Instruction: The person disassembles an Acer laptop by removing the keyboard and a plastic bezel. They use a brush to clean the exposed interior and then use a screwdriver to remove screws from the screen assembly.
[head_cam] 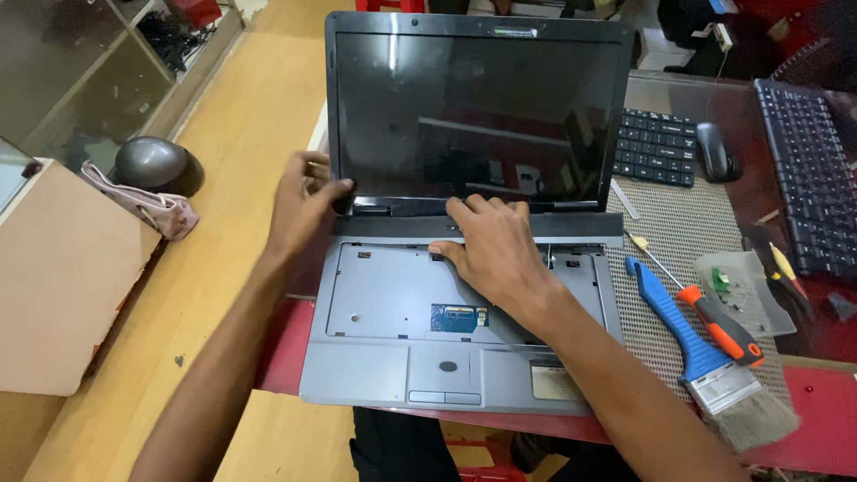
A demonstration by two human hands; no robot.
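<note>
Two hands work an open grey laptop (pixel 420 357) w/ keyboard removed, sitting on the surface's (pixel 821 411) front edge, long axis left-right, dark screen upright, facing the wearer. Left hand (pixel 302 207) grasps the left hinge corner; right hand (pixel 495 250) lies flat, fingers (pixel 473 212) released, on the hinge strip. Blue brush (pixel 705 357) and orange screwdriver (pixel 714 317) lie nearby at right.

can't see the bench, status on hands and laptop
Left hand grips left hinge corner. Right hand presses strip above the bare keyboard bay. Laptop open, screen dark. Nothing in the way.
</note>
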